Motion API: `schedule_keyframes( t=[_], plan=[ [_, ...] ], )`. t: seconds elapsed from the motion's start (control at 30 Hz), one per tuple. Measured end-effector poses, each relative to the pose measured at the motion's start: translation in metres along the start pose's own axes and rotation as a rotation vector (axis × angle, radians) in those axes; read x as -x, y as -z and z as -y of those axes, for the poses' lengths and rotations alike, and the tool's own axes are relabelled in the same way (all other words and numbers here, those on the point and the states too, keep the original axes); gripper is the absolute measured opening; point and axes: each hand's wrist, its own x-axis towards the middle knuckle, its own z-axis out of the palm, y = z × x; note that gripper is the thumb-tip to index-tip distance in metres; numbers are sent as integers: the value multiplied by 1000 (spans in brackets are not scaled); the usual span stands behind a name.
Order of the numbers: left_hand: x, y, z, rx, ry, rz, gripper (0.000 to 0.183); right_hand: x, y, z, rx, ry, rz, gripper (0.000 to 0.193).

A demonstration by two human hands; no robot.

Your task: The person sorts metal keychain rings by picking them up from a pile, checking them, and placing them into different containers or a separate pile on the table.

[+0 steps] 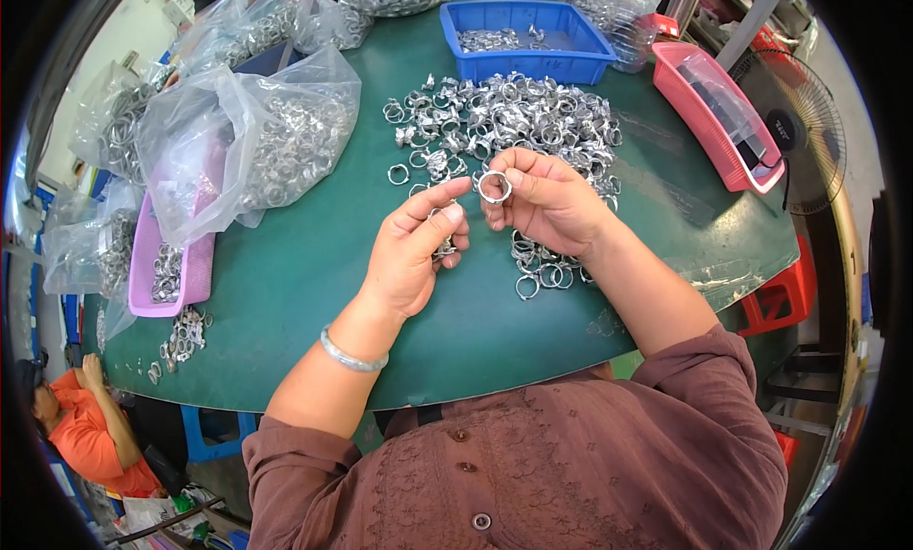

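Note:
A silver-coloured metal ring is pinched between the thumb and fingers of my right hand, over the near side of a large pile of similar rings. Just left of it, my left hand is closed on a few metal rings, mostly hidden by the thumb and curled fingers. Its index finger points toward the ring in my right hand. More loose rings lie below my right hand on the green table.
Behind the pile stands a blue tray with some rings. At left are a clear bag of rings and a purple basket. A pink basket and a fan stand right. A person in orange sits at lower left.

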Motion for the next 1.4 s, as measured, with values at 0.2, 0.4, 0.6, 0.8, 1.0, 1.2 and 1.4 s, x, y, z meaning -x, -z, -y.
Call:
schedule_keyframes(
  t=[0.2, 0.4, 0.6, 0.8, 1.0, 1.2, 1.4],
  plan=[
    [3, -6, 3, -89, -161, 69, 43, 2, -3, -3, -38, -67, 33, 15],
    [2, -11, 14, -234, -402, 106, 43, 2, -5, -9, -15, -91, 16, 18],
    [2, -8, 19, -346, -512, 71, 36, 3, -6, -10, 11, -134, 11, 20],
    [3, -11, 15, -304, -496, 74, 32, 3, -6, -9, 76, -151, -17, 18],
    [0, -4, -1, 26, -148, -3, 21, 3, -11, -5, 252, -229, -126, 23],
    [-2, 18, -35, 473, -59, -35, 25, 5, -15, 1, 307, -230, -141, 20],
    [12, 61, -112, 475, -301, -12, 27, 9, -12, 3, 359, -207, -159, 17]
  ],
)
